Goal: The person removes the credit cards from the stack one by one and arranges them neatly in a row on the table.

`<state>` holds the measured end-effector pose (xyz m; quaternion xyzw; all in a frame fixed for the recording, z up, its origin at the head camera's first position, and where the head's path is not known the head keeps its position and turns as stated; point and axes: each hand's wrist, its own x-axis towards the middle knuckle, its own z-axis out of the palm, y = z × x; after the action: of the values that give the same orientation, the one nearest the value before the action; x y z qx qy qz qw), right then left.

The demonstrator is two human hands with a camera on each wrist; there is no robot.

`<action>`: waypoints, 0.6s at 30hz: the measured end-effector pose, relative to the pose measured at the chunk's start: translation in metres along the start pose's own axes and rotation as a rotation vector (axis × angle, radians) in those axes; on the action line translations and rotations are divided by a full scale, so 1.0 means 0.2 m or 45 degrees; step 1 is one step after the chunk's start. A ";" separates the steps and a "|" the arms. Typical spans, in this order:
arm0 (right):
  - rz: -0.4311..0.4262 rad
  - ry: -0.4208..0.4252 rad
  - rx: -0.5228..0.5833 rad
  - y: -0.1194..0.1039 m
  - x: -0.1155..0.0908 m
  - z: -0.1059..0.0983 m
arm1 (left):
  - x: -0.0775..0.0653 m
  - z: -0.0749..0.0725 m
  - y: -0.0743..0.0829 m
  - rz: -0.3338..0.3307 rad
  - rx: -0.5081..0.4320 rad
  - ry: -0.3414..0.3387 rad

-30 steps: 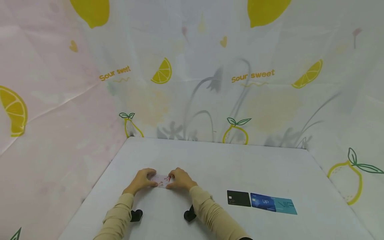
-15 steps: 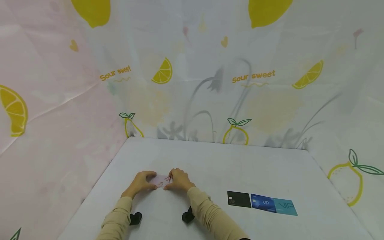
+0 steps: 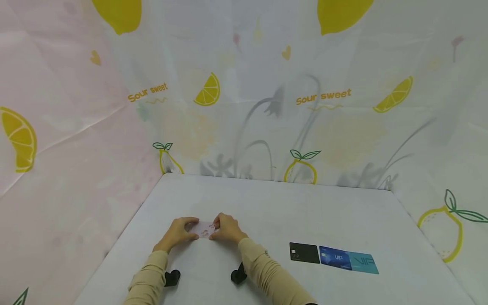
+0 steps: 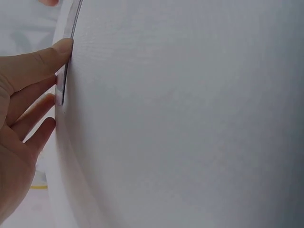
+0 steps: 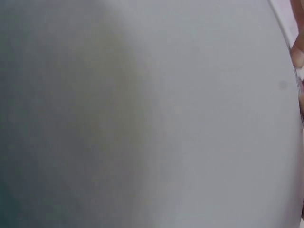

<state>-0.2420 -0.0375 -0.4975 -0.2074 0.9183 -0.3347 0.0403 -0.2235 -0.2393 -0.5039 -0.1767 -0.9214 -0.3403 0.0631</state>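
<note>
A pale pink card (image 3: 205,229) with small red markings lies low over the white table at the left of centre in the head view. My left hand (image 3: 177,233) holds its left end, thumb on the near side and fingers on the far side. At the right end, the thumb and fingers of my right hand (image 3: 228,229) grip it the same way. Seen from the left wrist, the card's thin edge (image 4: 61,90) shows a dark line beneath my thumb. Only a few right-hand fingertips (image 5: 298,56) enter the right wrist view.
To the right, a black VIP card (image 3: 304,253), a blue VIP card (image 3: 335,258) and a teal VIP card (image 3: 364,262) lie in a row on the table (image 3: 267,207). Lemon-printed cloth (image 3: 244,127) walls the back and sides. A black device sits under each wrist.
My right hand has shifted very slightly left and the card a little with it. Both hands keep their hold, and the three cards in the row stay put.
</note>
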 end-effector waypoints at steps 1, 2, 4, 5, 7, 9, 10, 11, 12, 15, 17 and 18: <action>0.001 0.005 0.040 0.00 0.00 0.00 | 0.00 0.00 0.00 0.013 0.004 0.011; 0.000 0.011 0.070 -0.01 0.00 0.01 | 0.00 0.00 0.00 0.021 0.005 0.019; -0.003 0.015 0.098 -0.01 0.00 0.01 | 0.00 0.01 -0.01 0.041 0.011 0.026; -0.008 0.016 0.083 -0.02 0.00 0.02 | 0.00 0.01 -0.01 0.053 0.013 0.024; -0.004 0.009 -0.005 -0.03 0.00 0.01 | 0.00 0.02 -0.01 0.057 0.009 0.024; 0.005 -0.002 -0.101 -0.03 -0.01 0.00 | 0.00 0.01 -0.01 0.051 0.001 0.017; 0.014 -0.012 -0.144 -0.04 -0.01 -0.01 | 0.00 0.01 -0.01 0.044 0.000 0.013; 0.019 -0.017 -0.184 -0.05 -0.01 -0.02 | 0.00 0.01 -0.01 0.033 -0.001 0.009; 0.039 -0.030 -0.199 -0.05 -0.01 -0.02 | 0.00 0.01 -0.01 0.017 -0.004 0.007; 0.077 -0.035 -0.156 -0.06 -0.02 -0.04 | 0.00 0.01 0.00 -0.009 -0.003 -0.002; 0.089 -0.025 -0.120 -0.06 -0.02 -0.04 | -0.01 0.00 0.00 -0.005 -0.003 0.005; 0.091 -0.019 -0.098 -0.06 -0.02 -0.04 | -0.01 0.00 0.00 0.003 -0.003 0.008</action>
<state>-0.2351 -0.0397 -0.4833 -0.1781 0.9371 -0.2958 0.0510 -0.2222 -0.2388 -0.5042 -0.1766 -0.9206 -0.3419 0.0663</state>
